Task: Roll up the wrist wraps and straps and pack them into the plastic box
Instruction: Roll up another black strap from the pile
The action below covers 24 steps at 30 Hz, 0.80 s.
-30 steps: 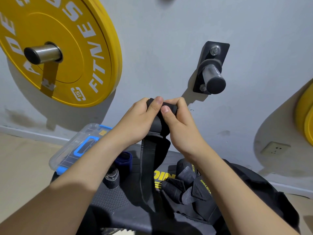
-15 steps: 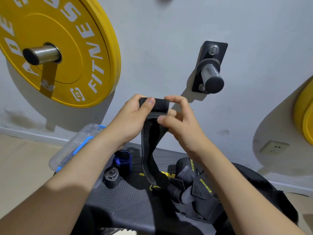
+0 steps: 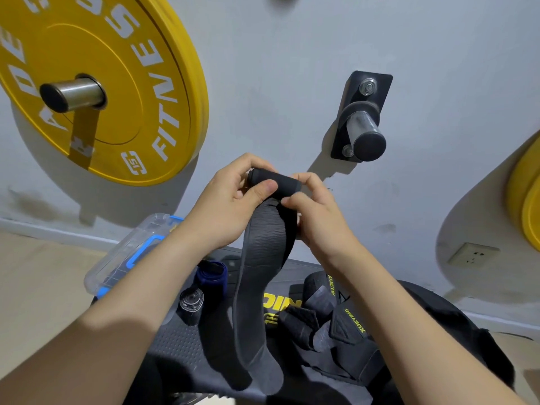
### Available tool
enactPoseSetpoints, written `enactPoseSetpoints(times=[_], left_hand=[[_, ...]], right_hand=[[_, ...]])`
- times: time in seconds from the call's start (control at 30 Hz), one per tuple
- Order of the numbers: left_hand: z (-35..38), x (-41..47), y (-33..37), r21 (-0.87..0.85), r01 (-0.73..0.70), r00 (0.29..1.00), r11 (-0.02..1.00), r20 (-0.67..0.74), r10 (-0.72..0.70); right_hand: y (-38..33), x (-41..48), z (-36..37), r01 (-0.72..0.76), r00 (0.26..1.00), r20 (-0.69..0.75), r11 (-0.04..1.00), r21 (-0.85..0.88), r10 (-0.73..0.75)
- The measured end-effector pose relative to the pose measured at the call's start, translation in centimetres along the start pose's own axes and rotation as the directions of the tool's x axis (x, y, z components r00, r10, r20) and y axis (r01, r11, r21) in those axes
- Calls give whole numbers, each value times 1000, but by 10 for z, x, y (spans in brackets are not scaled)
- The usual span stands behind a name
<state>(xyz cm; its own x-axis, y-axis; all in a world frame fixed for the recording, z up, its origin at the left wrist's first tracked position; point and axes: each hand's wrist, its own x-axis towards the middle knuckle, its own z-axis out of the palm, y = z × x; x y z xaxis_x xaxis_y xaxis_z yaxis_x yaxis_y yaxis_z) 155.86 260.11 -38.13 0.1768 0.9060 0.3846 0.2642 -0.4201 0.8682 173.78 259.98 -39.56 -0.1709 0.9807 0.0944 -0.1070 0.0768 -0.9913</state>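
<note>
Both hands hold a black strap (image 3: 263,258) up in front of the wall. Its top end is rolled into a short tube between my fingers, and the long tail hangs down to the bench. My left hand (image 3: 230,206) pinches the tube's left end with thumb on top. My right hand (image 3: 315,217) pinches its right end. A clear plastic box (image 3: 128,255) with blue latches sits behind my left forearm. A rolled blue wrap (image 3: 211,277) and a rolled black wrap (image 3: 191,305) stand beside it. Loose black wraps (image 3: 336,320) with yellow lettering lie piled at right.
The black bench (image 3: 175,346) carries everything. A yellow weight plate (image 3: 96,83) hangs on a wall peg at upper left. A bare steel peg (image 3: 365,133) juts from the wall above my hands. Another yellow plate (image 3: 526,197) shows at the right edge, with a wall socket (image 3: 473,254) below.
The strap's rolled end has turned from upright to lying sideways between my fingers. Both hands have shifted slightly, and more of the tail hangs free.
</note>
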Motion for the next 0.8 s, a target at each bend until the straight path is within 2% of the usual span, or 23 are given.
enactPoseSetpoints(times=[0.1,0.23,0.3,0.37,0.47,0.6,0.73,0.8], left_hand=[[-2,-2,1,-106,3,998,994,60,4],[7,1,5,-174,148,989,974,9,-149],[7,3,4,-91,203,979,975,-4,-205],[5,0,2,55,214,975,975,56,-217],[5,-5,1,163,158,984,974,56,-169],[17,-8,3,164,142,984,976,81,-157],[26,-9,5,118,163,986,980,20,-166],[26,-8,5,112,164,986,980,-9,-164]], right_hand=[[0,-1,-2,76,997,-26,997,-14,-77],[3,-2,-2,156,988,-4,985,-76,-157],[4,-3,1,196,980,13,972,-132,-196],[6,-3,1,227,973,11,956,-185,-229],[5,-2,0,146,986,-65,981,-131,-156],[2,-1,6,-15,993,-117,978,-209,-10],[1,-2,16,-94,986,-138,995,19,96],[1,-3,19,-103,987,-120,995,4,103]])
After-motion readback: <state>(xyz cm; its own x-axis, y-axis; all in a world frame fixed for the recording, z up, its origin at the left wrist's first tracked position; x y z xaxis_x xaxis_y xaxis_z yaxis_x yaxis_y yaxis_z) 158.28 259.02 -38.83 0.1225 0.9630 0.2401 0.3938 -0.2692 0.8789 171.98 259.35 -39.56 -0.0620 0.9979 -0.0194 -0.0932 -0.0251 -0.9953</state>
